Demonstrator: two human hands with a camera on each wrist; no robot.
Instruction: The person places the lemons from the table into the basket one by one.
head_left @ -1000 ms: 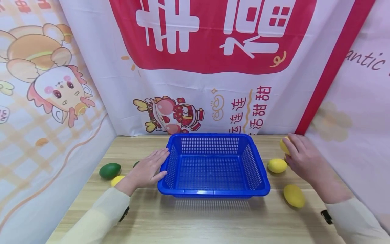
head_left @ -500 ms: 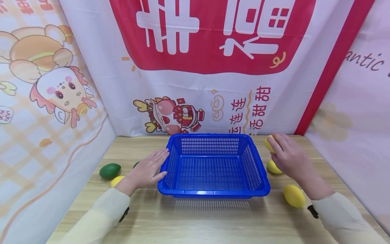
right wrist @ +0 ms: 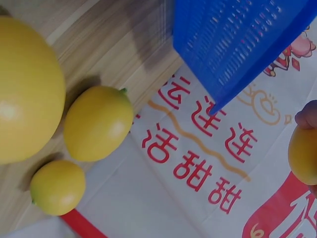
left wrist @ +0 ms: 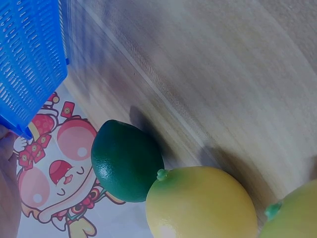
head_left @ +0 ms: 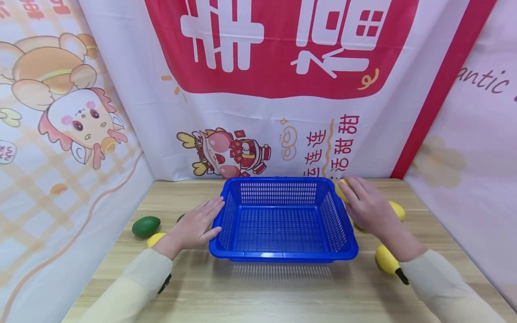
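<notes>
One lemon (head_left: 341,190): held just outside the basket (head_left: 282,256), beside its far right corner; height against the edge cannot be told.
Edge risk: lemon could be bumped and knocked loose if carried too low, its skin looking smooth.
Basket risk: might be slid or tipped if pressed unevenly from the left.
Loose lemons (head_left: 386,259): could be rolled if brushed by the right sleeve (head_left: 434,278), just beside one.
Right fingers (head_left: 359,186): curled round the lemon, spread only to its girth.
Left fingers (head_left: 212,207): nearly straight, laid against the basket's left edge, thumb apart; nothing gripped.
</notes>
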